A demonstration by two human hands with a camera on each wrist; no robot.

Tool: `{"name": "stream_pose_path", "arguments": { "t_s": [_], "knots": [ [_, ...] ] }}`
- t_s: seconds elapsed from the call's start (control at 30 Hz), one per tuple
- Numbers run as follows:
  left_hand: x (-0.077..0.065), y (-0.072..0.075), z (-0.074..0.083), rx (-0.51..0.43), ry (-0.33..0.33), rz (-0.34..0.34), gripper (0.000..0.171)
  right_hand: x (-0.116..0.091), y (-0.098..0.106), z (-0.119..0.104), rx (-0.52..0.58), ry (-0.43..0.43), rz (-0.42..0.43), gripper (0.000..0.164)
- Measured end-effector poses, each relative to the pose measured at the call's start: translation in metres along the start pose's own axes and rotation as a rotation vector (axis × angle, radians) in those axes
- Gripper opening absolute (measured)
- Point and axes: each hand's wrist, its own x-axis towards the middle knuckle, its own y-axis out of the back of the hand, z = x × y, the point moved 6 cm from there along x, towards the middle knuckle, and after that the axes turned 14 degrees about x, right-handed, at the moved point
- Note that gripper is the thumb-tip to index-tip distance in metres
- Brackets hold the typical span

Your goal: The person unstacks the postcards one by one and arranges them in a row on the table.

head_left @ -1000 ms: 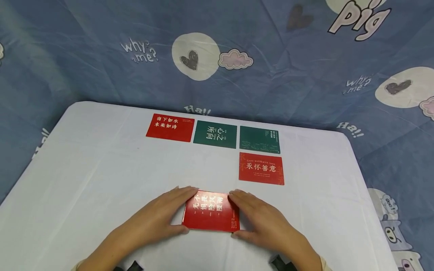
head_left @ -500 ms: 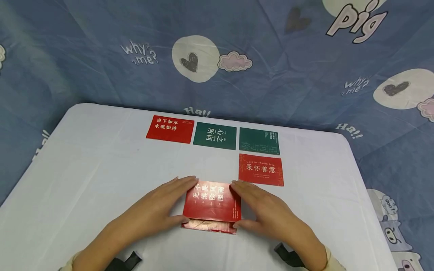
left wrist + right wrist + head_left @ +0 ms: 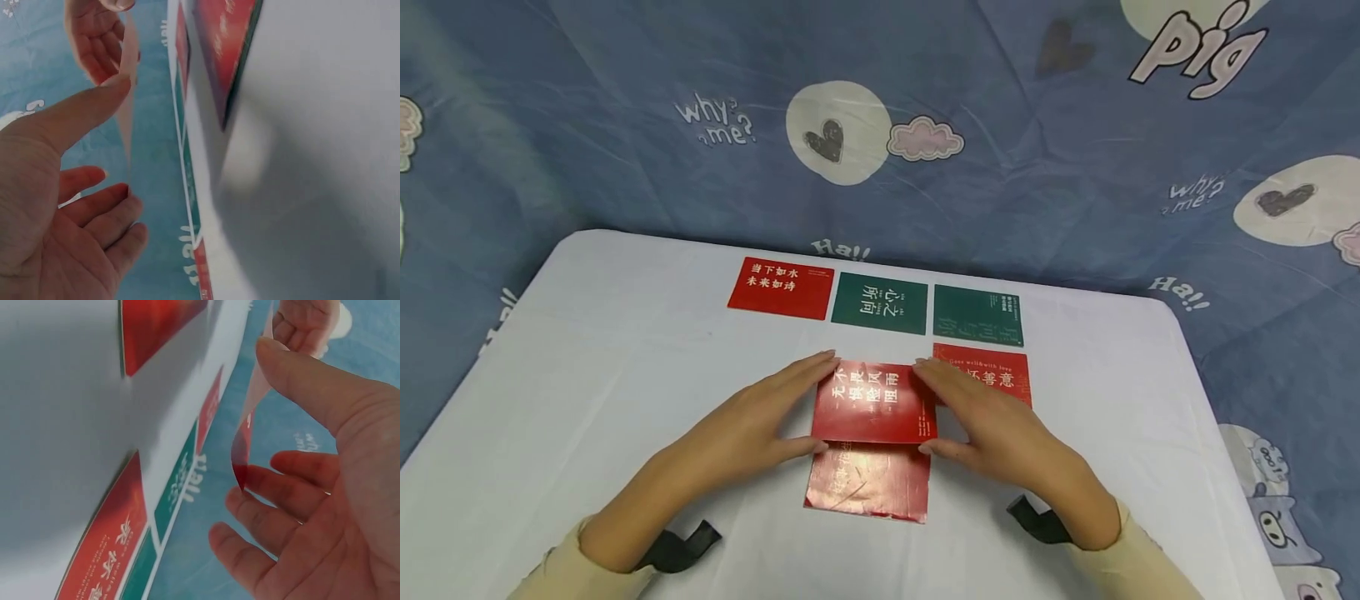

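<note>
A red card with pale lettering is held up off the table between both hands. My left hand pinches its left side with thumb and fingertips, and my right hand does the same on the right. In the left wrist view the card appears nearly edge-on; in the right wrist view its side bows slightly. Below it on the table lies another shiny red card, apparently topping a stack, partly covered in the head view.
At the table's far side lie a red card, a green card and another green card in a row. In front of the right one is a red card, partly behind my right hand. A printed blue cloth hangs behind.
Both hands have lifted the top red card and carried it away from me, towards the row. The shiny red card underneath has come into sight.
</note>
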Motion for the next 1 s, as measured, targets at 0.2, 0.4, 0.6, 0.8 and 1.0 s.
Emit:
{"name": "stream_pose_path", "arguments": {
  "t_s": [0.2, 0.4, 0.6, 0.8, 1.0],
  "knots": [
    [0.013, 0.001, -0.010, 0.004, 0.008, -0.005, 0.102, 0.013, 0.002, 0.009, 0.037, 0.010, -0.010, 0.098],
    [0.025, 0.003, -0.018, 0.029, 0.000, 0.000, 0.104, 0.023, 0.003, 0.017, 0.048, -0.011, -0.006, 0.099],
    [0.037, -0.001, -0.027, 0.029, 0.010, -0.026, 0.103, 0.035, 0.001, 0.026, 0.056, -0.032, -0.020, 0.097],
    [0.051, -0.007, -0.036, 0.015, 0.033, -0.064, 0.102, 0.045, -0.006, 0.034, 0.042, -0.063, -0.056, 0.094],
    [0.061, -0.013, -0.042, 0.045, 0.035, -0.089, 0.103, 0.053, -0.011, 0.038, 0.030, -0.069, -0.066, 0.094]
  ]
}}
